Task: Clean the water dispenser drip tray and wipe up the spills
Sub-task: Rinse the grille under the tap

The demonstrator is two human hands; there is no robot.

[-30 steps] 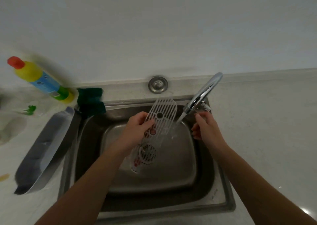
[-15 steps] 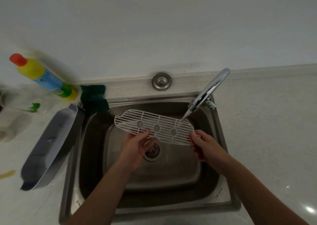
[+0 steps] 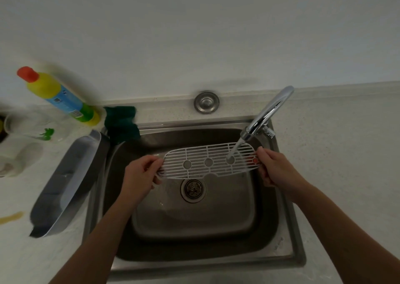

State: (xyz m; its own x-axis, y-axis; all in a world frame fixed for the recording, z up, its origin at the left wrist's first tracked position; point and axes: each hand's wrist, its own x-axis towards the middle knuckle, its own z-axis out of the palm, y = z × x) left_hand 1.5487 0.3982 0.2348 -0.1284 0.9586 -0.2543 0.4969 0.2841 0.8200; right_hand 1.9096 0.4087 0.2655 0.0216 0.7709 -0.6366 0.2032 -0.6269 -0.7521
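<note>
Left grip (image 3: 140,175) pinches the left end of the white drip-tray grate (image 3: 208,162), thumb on top, fingers curled beneath. Right grip (image 3: 272,169) clamps the right end in the same manner.

Grate: held flat and lengthwise over the sink (image 3: 290,229), above the drain (image 3: 193,188), clear of the basin floor.

Tap (image 3: 270,110), at the sink's back right corner: running. Water stream (image 3: 234,149) lands on the right part of the grate, at one of its round discs. Small red spot at the grate's right end, close to the right grip. Fitting or residue: cannot tell.

Left of the sink, on the worktop (image 3: 346,175):
- grey tray body (image 3: 65,186), lying along the sink's left rim, just beside it
- dark green cloth (image 3: 121,121), at the sink's back left corner
- yellow bottle (image 3: 58,95) with red cap, beyond the cloth
- brownish smear (image 3: 12,216), well left of the sink, past the tray body

Progress (judgement):
- Grate rinse under way; only its right part meets the stream, so the left part likely needs a pass.
- Tray body sits out of the water; washed or not, cannot tell.
- Smear unwiped, cloth not in hand, so the spill wipe-up remains.
- Refitting both parts also remains.
</note>
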